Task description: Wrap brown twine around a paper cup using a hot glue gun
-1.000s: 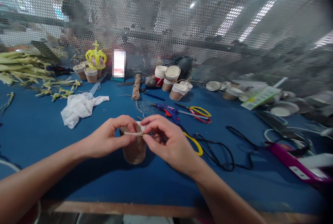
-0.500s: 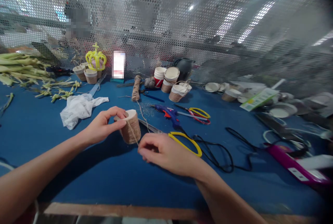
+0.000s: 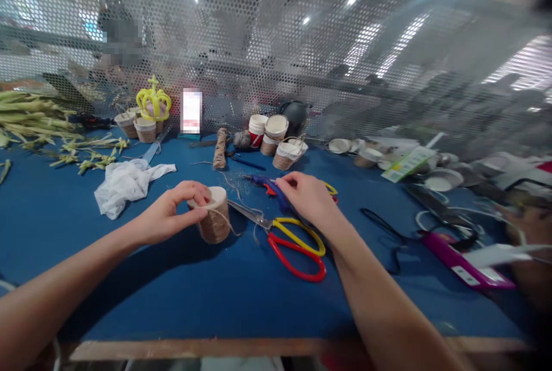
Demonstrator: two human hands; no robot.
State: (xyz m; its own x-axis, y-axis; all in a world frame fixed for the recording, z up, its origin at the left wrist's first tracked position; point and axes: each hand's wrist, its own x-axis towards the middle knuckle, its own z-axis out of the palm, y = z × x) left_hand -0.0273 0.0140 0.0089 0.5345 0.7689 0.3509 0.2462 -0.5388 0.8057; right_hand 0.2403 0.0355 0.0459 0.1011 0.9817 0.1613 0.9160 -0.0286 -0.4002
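From my end of the feed: the cup (image 3: pixel 217 224) in work sits at about mid-table, L of the scissors (image 3: pixel 297 244), held at its rim. L hand (image 3: pixel 183 205) has it pinched, fingers over the rim and thumb outside, w/ next to no gap. R hand (image 3: pixel 306 198) is over at the glue gun (image 3: pixel 260 180), fingers bent down onto it; its back hides the grip from me, so can't tell if it's closed on the gun or only resting there.

Progress, as I judge it: the wall looks mostly done, wrapped in brown twine approx. top to bottom. The rim end isn't finished: a loose strand (image 3: pixel 234 232) runs out from by the L thumb and hangs free past the cup's R side, so that tail has yet to be fixed down. I see no white band or handle on this cup, whereas the cups (image 3: pixel 285 155) at the back have white round the top, & at least one has a looped handle. If those are the pattern, trim + handle are outstanding here too. Twine bundle (image 3: pixel 219 148) lies behind, w/ plenty wound on.
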